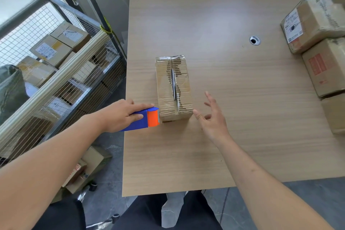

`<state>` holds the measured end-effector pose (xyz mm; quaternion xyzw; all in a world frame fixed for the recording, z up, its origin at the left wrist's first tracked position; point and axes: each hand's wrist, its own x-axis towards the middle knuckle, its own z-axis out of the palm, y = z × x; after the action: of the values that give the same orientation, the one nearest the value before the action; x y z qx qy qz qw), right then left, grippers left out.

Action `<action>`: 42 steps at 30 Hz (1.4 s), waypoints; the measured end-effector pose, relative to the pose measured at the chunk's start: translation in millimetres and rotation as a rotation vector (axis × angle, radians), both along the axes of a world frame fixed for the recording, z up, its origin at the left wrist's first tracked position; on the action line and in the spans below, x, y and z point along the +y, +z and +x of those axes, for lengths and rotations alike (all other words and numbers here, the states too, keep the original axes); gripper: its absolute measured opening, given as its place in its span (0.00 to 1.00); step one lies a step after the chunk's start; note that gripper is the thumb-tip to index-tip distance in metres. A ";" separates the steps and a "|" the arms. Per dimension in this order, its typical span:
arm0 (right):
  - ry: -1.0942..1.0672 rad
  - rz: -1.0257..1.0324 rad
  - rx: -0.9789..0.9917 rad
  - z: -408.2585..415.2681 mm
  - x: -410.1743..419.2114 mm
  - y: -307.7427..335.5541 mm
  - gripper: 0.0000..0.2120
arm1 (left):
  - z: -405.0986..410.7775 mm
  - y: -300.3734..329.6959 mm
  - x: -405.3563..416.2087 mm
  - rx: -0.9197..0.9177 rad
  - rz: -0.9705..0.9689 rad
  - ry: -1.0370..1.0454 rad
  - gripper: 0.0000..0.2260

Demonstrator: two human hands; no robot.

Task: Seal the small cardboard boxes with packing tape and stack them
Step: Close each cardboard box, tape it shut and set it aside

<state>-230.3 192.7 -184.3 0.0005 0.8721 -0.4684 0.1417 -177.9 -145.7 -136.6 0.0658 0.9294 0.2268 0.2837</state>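
A small worn cardboard box (173, 87) lies on the wooden table (214, 145), its top seam torn and showing a dark gap. My left hand (119, 115) grips a blue and orange tape dispenser (146, 119) whose orange end touches the box's near left corner. My right hand (211, 117) hovers just right of the box's near end, fingers spread, holding nothing. At the table's right edge, a taped box with a label (315, 22) rests on top of other cardboard boxes (324, 67).
A wire-mesh cart (61, 65) full of parcels stands left of the table. More boxes (84, 170) sit on the floor below it. A round cable grommet (255, 40) is set into the tabletop.
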 end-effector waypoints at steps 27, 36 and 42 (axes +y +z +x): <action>0.629 0.677 0.598 -5.1 -58.2 -12.1 0.37 | 12.3 -20.1 17.3 0.069 0.095 0.105 0.23; 0.665 0.735 0.691 -10.2 -58.0 -24.3 0.35 | 19.1 -12.7 -1.7 -0.031 0.086 0.068 0.22; 0.715 0.704 0.530 -14.0 -59.4 -16.5 0.36 | 27.7 -6.8 -6.2 -0.153 0.212 0.094 0.22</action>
<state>-244.3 133.2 -200.8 -0.3651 0.9274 -0.0563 0.0592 -150.2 -151.8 -143.3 0.0345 0.8780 0.3411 0.3341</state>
